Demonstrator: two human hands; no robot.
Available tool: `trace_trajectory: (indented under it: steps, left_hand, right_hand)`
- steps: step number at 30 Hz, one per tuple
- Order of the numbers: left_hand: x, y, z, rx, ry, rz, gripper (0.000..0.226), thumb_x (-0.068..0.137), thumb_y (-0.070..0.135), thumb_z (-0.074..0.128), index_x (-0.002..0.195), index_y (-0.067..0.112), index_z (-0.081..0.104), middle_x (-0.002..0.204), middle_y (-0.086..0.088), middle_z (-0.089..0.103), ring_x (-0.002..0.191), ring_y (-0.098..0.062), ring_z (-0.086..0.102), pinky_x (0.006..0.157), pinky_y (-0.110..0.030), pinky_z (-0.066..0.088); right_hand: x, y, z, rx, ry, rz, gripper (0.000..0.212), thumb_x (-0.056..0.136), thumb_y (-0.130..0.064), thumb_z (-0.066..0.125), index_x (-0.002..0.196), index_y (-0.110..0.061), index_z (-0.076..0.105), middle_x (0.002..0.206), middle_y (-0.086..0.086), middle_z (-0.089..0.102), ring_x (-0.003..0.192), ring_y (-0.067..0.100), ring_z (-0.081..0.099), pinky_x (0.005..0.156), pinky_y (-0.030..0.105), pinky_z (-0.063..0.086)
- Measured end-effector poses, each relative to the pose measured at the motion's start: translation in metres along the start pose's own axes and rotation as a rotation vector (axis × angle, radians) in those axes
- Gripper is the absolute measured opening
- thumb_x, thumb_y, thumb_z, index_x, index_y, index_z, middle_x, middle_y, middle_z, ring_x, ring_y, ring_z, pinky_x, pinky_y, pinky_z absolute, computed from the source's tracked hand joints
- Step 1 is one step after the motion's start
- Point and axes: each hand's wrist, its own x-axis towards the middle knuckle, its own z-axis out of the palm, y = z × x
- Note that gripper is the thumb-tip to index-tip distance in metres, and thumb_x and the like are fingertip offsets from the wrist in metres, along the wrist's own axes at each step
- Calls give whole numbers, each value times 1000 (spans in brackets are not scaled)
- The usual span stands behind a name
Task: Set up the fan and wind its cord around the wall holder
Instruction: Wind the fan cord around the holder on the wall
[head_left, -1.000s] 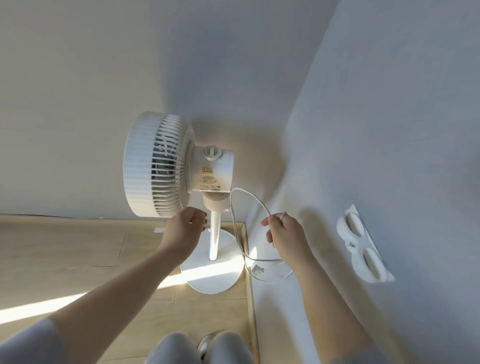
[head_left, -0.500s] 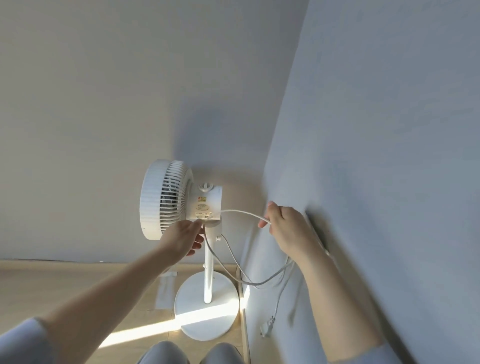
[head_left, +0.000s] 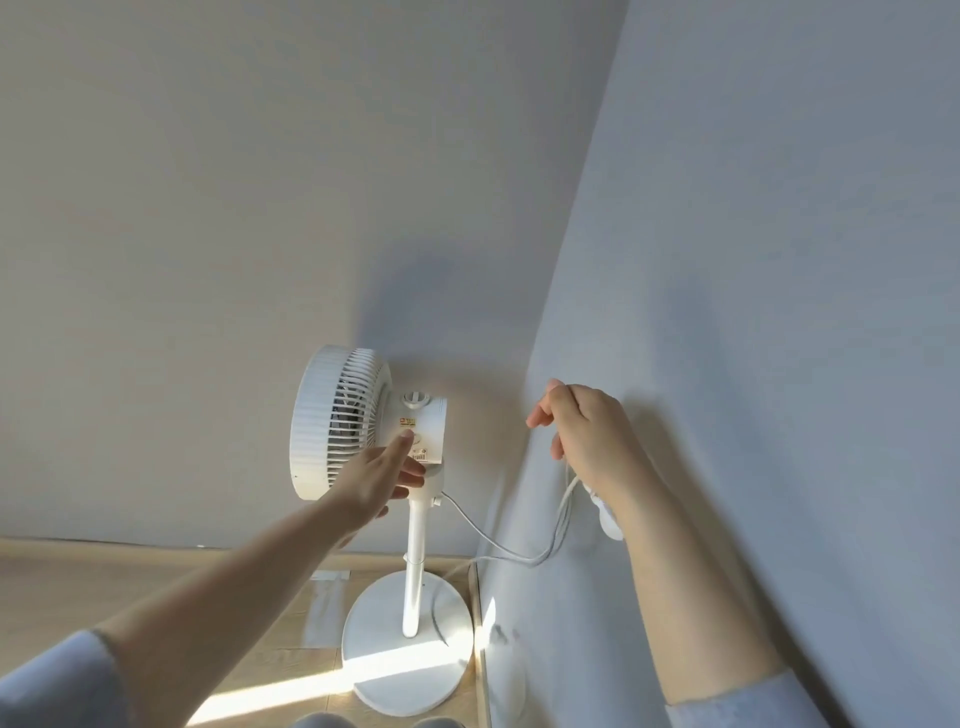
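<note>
A tall white plastic pedestal fan, with a ribbed round grille, a slim pole and a disc base, is standing upright in the lower centre of the frame, in the corner of the room. The left hand is resting open-fingered against its motor housing. The right hand is pinching the thin white cord against the right-side wall, above a white wall holder mostly hidden by the wrist. The cord is sagging in loose loops; a sharp pull could tip the fan, or slack loops could slide off the holder.
</note>
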Motion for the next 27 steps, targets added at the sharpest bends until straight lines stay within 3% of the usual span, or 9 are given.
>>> trace_trajectory:
  steps: [3, 11, 14, 17, 19, 22, 24, 27]
  left_hand:
    - [2, -2, -2, -30, -19, -17, 55, 96, 49, 31, 98, 10, 68, 100, -6, 72, 97, -23, 65, 84, -36, 46]
    - [10, -18, 10, -156, -64, -92, 46, 97, 40, 37, 97, 5, 67, 96, -11, 73, 85, -24, 64, 87, -37, 48]
    - [15, -21, 12, -189, -72, -98, 39, 96, 34, 43, 99, 4, 66, 95, -11, 72, 80, -22, 64, 83, -35, 49]
    - [19, -23, 13, -201, -97, -88, 28, 93, 28, 51, 102, 6, 65, 98, -9, 71, 80, -20, 63, 79, -34, 51]
    - [21, -23, 14, -194, -113, -77, 20, 91, 24, 55, 100, 9, 65, 103, -9, 71, 81, -19, 65, 75, -32, 53]
    - [25, -22, 16, -104, -104, -27, 15, 85, 22, 64, 97, 12, 65, 101, -10, 71, 82, -17, 68, 74, -31, 57]
    - [30, -20, 18, -43, -89, 3, 27, 80, 24, 71, 102, 11, 64, 97, -9, 72, 82, -18, 69, 76, -32, 58]
    - [38, -12, 23, 0, -78, 33, 45, 72, 31, 78, 109, 11, 61, 98, -5, 70, 89, -22, 69, 82, -39, 58]
  right_hand:
    - [4, -4, -5, 36, -19, -45, 47, 100, -28, 33, 67, -17, 65, 71, -7, 60, 49, -7, 49, 62, 22, 36]
    - [10, -19, -18, 156, -37, -139, 46, 97, -29, 34, 63, -20, 64, 62, -6, 57, 42, 1, 42, 57, 23, 30]
    - [12, -29, -26, 75, -64, -180, 45, 94, -22, 35, 59, -15, 62, 59, -6, 60, 48, 3, 45, 54, 19, 34]
    - [13, -31, -22, 128, -75, -179, 38, 81, -22, 35, 56, -6, 59, 77, 6, 66, 70, 11, 58, 54, 24, 42]
    - [15, -30, -19, 174, -54, -205, 39, 77, -21, 35, 51, -1, 56, 79, 4, 66, 89, 15, 62, 65, 29, 48]
    - [17, -30, -19, 288, 22, -297, 41, 76, -18, 35, 43, 4, 45, 78, 15, 67, 96, 18, 64, 92, 38, 46]
    - [17, -33, -22, 411, 58, -322, 38, 75, -11, 34, 40, 1, 39, 79, 20, 69, 97, 22, 65, 95, 37, 46]
    - [20, -39, -27, 543, 93, -319, 38, 72, -10, 34, 36, -4, 38, 75, 12, 72, 93, 23, 66, 89, 29, 49]
